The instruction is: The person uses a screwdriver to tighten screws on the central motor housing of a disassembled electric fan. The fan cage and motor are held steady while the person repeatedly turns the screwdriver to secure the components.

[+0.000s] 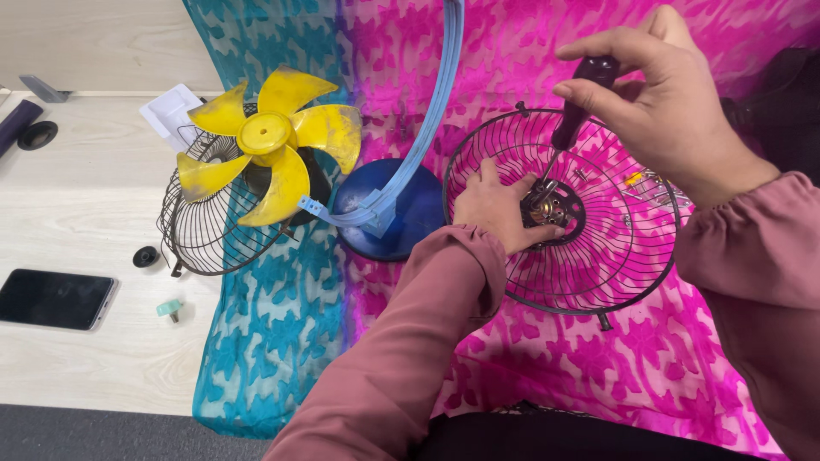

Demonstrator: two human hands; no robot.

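- Round black wire fan guard (pixel 598 256) lies on pink patterned cloth (pixel 555 358), at 3 o'clock of the yellow plastic fan blade (pixel 269 141).
- Right hand (pixel 662 102), at the guard's 12 o'clock, pinches a dark-handled screwdriver (pixel 579 102).
- Left hand (pixel 495 205) presses the guard at 9 o'clock of the metal motor hub (pixel 549 207), fingers curled on the wires.

A yellow plastic five-bladed fan propeller (pixel 272 141) is lying on a second dark wire grille (pixel 201 230) at the upper left of the frame. A black smartphone (pixel 55 299) is resting at the lower left, a small teal knob (pixel 170 308) lying near it. A round black cap (pixel 145 256) is sitting just above that knob.
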